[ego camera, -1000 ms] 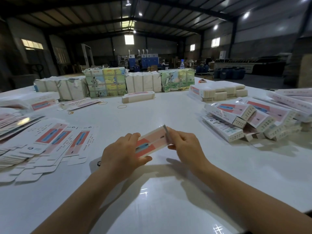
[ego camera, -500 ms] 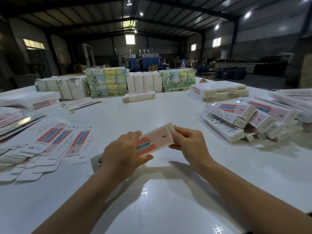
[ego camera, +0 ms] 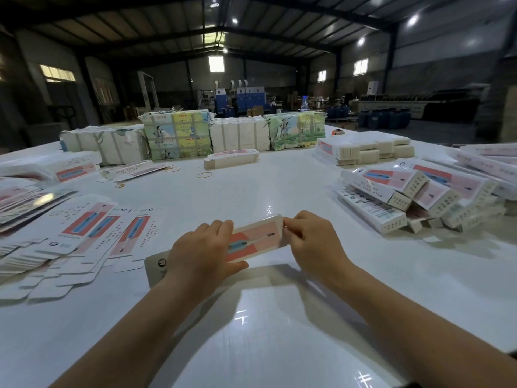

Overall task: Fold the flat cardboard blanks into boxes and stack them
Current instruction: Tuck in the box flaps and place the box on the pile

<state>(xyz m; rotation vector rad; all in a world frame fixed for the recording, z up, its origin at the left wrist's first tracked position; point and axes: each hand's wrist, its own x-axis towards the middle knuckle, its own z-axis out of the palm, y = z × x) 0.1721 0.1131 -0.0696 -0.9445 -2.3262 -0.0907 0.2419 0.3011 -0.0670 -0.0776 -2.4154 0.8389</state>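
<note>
Since a second ago the end flap has closed. Flat blanks (ego camera: 84, 231) fan across the glossy white bench (ego camera: 279, 317) at left. Left hand (ego camera: 201, 256) grips the slim pink carton (ego camera: 256, 238) mid-bench; right hand (ego camera: 313, 242) pinches its end. Folded boxes (ego camera: 414, 197) pile at right, in a dim warehouse.

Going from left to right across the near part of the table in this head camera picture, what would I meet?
Flat blanks → left hand → the box being folded → right hand → pile of folded boxes.
</note>
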